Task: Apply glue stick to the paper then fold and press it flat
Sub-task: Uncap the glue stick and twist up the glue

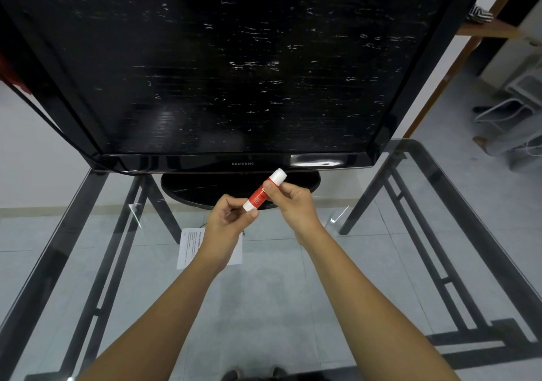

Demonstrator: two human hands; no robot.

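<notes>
Both hands hold one glue stick (pixel 262 190) in the air above the glass bench (pixel 410 234), in front of the round black foot of a dark television (pixel 223 66). The stick is red in the middle with a white part at each end, and it is tilted, with the upper end pointing away and to the right. The left hand (pixel 231 220) has its fingers (pixel 234 215) closed around the lower white end. The right hand (pixel 290 201) has its fingers closed on the red body, just below the upper white end. The cap is on the stick, as far as I can see.

The paper (pixel 187 248) lies flat on the bench, below the left wrist, which covers a part of it. It is white with small printed lines of text, too small to read. It is not folded. Through the glass the dark frame of the bench and the grey floor tiles are visible.
</notes>
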